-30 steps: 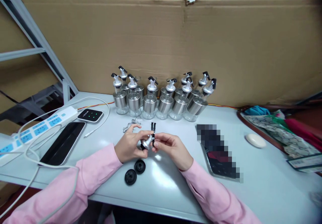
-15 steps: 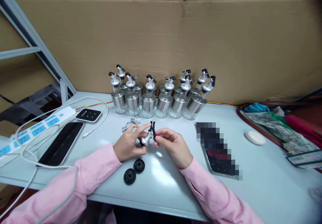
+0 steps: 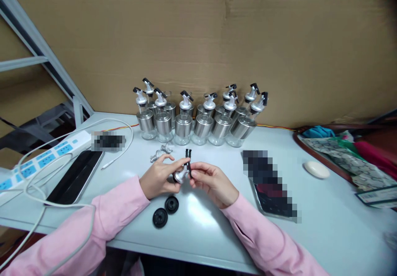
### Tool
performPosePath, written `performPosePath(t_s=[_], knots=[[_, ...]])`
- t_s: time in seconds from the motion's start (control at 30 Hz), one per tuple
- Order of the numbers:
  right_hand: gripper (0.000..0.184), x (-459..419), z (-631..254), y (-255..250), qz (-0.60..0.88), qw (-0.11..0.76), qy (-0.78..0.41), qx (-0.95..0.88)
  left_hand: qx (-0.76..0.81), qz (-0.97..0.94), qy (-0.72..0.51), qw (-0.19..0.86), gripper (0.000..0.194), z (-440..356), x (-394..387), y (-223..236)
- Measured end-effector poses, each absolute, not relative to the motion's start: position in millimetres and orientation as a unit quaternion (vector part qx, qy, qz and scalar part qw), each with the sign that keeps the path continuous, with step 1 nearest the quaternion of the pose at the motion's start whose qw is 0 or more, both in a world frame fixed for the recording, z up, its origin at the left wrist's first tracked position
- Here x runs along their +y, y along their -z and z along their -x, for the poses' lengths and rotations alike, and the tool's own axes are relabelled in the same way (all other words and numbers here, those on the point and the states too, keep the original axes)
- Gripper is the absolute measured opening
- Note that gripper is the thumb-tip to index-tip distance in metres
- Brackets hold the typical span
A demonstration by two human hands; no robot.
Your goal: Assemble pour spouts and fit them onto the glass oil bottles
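Fingers and thumb of my left hand [image 3: 159,177] are closed on a silver bottle pourer top [image 3: 180,175], with its spout toward the right. My right hand [image 3: 214,184] pinches a slim black flip lever [image 3: 189,164] that stands upright against the spout. The left index fingertip touches the lever's upper part. Whether lever and spout are joined is hidden by the fingers. Two round black stopper pieces [image 3: 160,217] lie on the table just below my left hand. Behind that hand rest more silver pourer tops [image 3: 156,155], partly covered by it.
Several glass bottles with steel sleeves [image 3: 183,125] and pourers stand at the back, before a cardboard wall [image 3: 198,40]. At left are a power strip [image 3: 46,160], a phone [image 3: 76,177] and a white cable [image 3: 108,165]. A blurred dark device [image 3: 269,189] and a white oval object [image 3: 316,170] lie right.
The black lever has shifted slightly down and closer against the spout. My left index finger now presses nearer to it. Both hands otherwise stay almost in place.
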State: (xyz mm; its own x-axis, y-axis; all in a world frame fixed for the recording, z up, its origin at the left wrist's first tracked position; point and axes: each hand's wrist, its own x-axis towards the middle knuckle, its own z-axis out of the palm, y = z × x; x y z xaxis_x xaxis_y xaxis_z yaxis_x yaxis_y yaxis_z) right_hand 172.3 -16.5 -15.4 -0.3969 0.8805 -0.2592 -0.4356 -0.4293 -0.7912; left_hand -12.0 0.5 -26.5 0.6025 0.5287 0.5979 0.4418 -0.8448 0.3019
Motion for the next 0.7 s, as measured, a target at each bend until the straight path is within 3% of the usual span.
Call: performPosePath(t_s=[0.27, 0.7], knots=[[0.031, -17.0, -174.1, 18.1, 0.319, 0.375, -0.821, -0.289, 0.278, -0.891, -0.353, 0.069, 0.065, 10.4, -2.3, 30.3], [0.031, -17.6, -169.7, 18.2, 0.303, 0.417, -0.763, -0.391, 0.282, -0.903, -0.314, 0.082, 0.063, 10.0, -1.5, 30.3]])
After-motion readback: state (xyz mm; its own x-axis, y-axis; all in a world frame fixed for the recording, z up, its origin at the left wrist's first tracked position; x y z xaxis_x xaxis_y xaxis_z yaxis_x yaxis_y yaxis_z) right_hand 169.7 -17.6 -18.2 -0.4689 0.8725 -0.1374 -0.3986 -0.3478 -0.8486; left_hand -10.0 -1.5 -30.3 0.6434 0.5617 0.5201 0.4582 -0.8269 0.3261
